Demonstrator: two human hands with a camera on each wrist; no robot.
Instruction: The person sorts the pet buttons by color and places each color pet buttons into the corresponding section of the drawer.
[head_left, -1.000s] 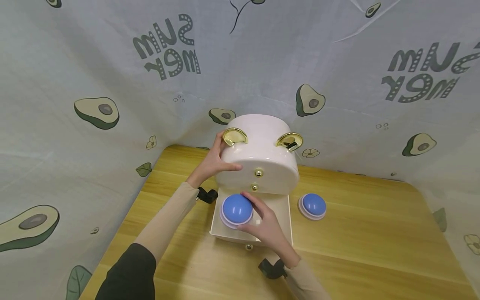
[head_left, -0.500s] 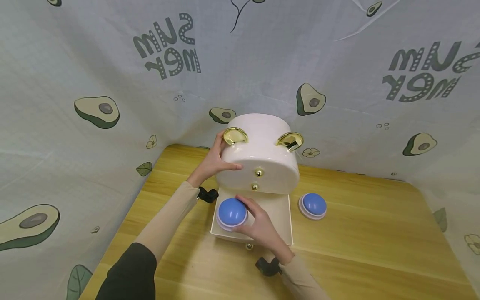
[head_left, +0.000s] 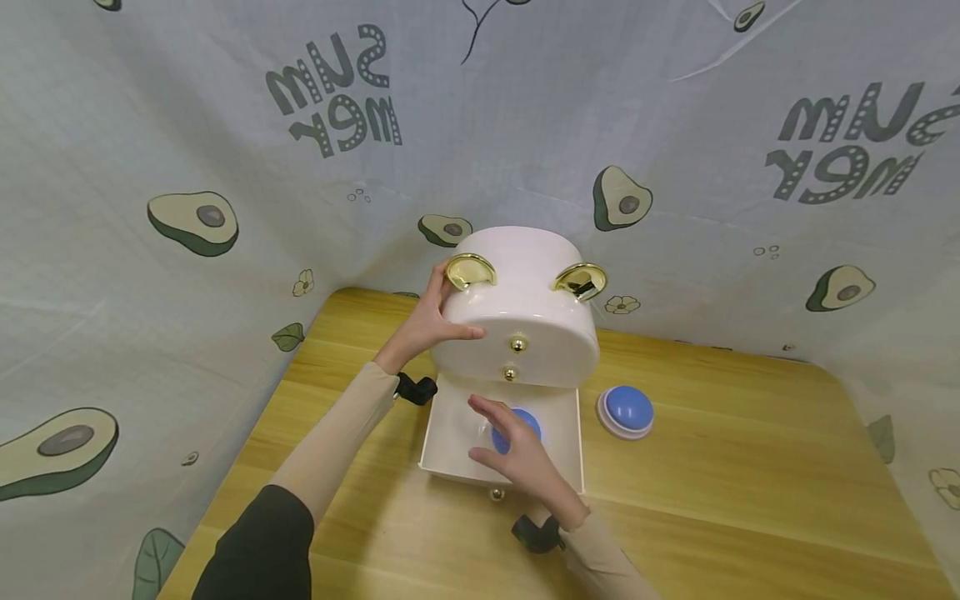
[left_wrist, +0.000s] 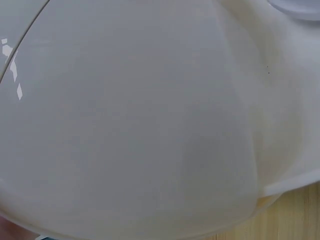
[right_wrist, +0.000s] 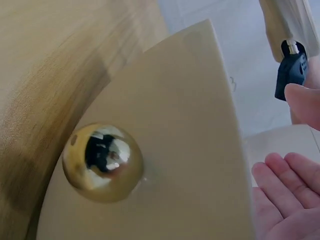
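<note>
A white storage box (head_left: 517,358) with gold ears and small gold ball knobs stands on the table, its lowest drawer (head_left: 453,442) pulled out. My left hand (head_left: 427,325) grips the box's left side, thumb along the front and other fingers partly hidden behind an ear. Inside the drawer sits a blue dome-topped push button (head_left: 529,419), partly covered by my right hand. That right hand (head_left: 525,458) hovers above it, fingers and thumb spread with nothing between them. The right wrist view shows straight fingers (right_wrist: 285,185) beyond the drawer front with its gold knob (right_wrist: 102,162).
A second blue push button (head_left: 628,410) on a pale base lies on the wooden table (head_left: 750,467), right of the drawer. Behind the box hangs a curtain (head_left: 495,125) printed with avocados. Black wrist cameras (head_left: 537,533) are strapped to both arms.
My right hand held the blue push button and carried it left over the drawer. Now it has let go, and the button lies lower and farther right. The left hand stays put.
</note>
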